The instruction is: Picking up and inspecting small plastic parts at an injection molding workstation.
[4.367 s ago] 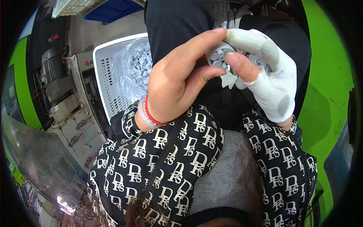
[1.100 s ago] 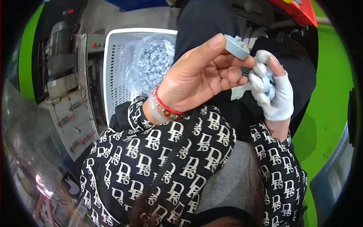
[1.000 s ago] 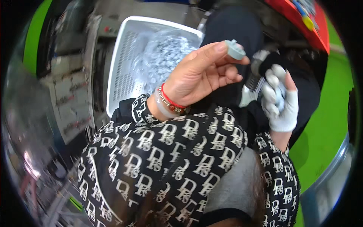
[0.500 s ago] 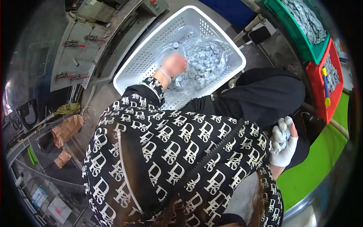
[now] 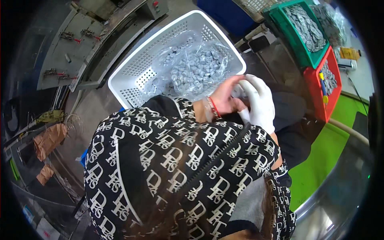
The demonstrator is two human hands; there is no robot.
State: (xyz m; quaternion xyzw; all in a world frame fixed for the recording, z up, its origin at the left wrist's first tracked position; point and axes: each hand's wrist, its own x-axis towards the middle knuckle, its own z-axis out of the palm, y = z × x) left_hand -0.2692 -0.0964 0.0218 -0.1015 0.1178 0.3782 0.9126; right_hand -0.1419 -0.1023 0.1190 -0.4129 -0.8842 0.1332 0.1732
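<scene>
My left hand (image 5: 224,97), bare with a red band at its wrist, meets my right hand (image 5: 259,102), which wears a white glove with the thumb tip bare. Both are curled toward each other above my lap, beside the near right corner of a white perforated basket (image 5: 120,66). Small grey pieces (image 5: 238,92) show partly between them; the fingers hide the rest. Which hand bears them is hard to make out. Inside the basket lies a clear plastic bag (image 5: 180,52) with many small grey round pieces (image 5: 196,68).
A green crate (image 5: 276,20) of flat grey pieces and a red crate (image 5: 334,106) of grey parts stand at the right. A yellow-and-blue handled tool (image 5: 323,86) lies on the red crate. Metal equipment with red-tipped clamps (image 5: 70,37) is at the far left.
My left hand has come out of the basket toward the right. My right hand has risen from beside my leg to meet it. The view has shifted somewhat.
</scene>
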